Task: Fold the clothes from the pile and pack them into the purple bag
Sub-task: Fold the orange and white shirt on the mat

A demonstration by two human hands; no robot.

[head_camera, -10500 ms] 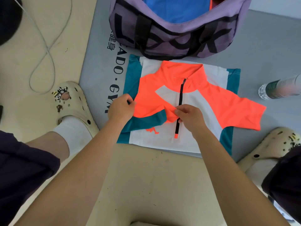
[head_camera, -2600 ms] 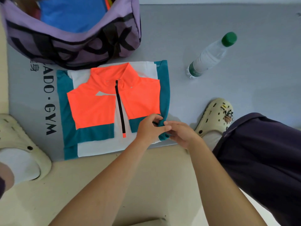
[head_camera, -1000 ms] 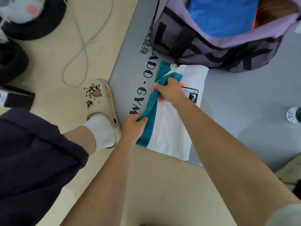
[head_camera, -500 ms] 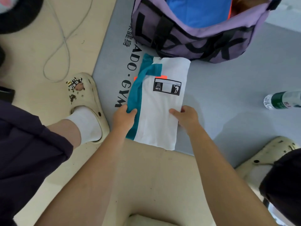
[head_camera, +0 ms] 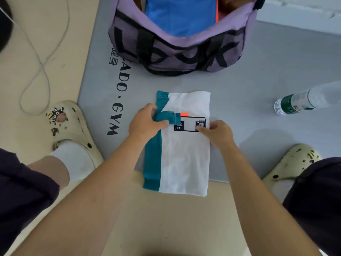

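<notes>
Fingers (head_camera: pixel 156 124) of the left hand (head_camera: pixel 145 122) were pinched narrow on a loose teal flap (head_camera: pixel 167 118) of the folded jersey (head_camera: pixel 182 156), thumb over the cloth; fingers of the right hand (head_camera: pixel 216 133) lay flat and close together on the printed TEAM label (head_camera: pixel 190 124), pressing rather than gripping. Item: jersey, white with teal side band, folded to a long rectangle, its near end overhanging the grey gym mat (head_camera: pixel 258 100) onto the beige floor (head_camera: pixel 166 218). Step judged: tucking the stray flap inside before the last fold; best done by keeping the right palm as anchor and sliding the teal edge flush with the left margin, so no orange (head_camera: pixel 184 114) shows. Destination: purple bag (head_camera: pixel 177 52), open at the far side, blue garment (head_camera: pixel 180 15) already inside, room above it. Clearances: water bottle (head_camera: pixel 304 100) well apart to the right; clogs (head_camera: pixel 73 124) near both sides; mat between jersey and bag bare.
</notes>
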